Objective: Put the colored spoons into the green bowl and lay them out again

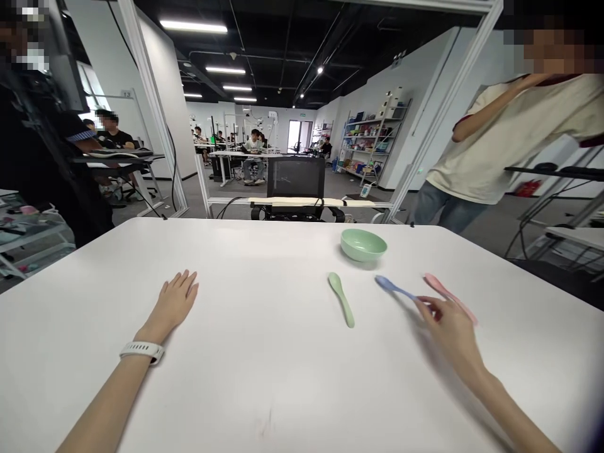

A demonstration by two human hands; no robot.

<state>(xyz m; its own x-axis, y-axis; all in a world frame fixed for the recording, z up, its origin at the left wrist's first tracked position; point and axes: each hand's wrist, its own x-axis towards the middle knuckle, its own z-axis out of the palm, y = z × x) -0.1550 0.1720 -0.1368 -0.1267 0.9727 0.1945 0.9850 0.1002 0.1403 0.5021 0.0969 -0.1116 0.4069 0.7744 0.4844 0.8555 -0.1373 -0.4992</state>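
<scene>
Noting the right hand [448,333] pinching the handle end of a blue spoon [394,289], its bowl toward the far table edge (we judge a firm pinch keeps it steady). A pink spoon [453,296] lies just beside the fingers; a green spoon [342,299] and green bowl [363,245] sit farther left. The left hand [174,302] rests flat, fingers loosely spread, on the white table [264,377].

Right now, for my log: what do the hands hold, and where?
The left hand holds nothing. The right hand is at the blue spoon's handle end; whether it grips is unclear.
</scene>
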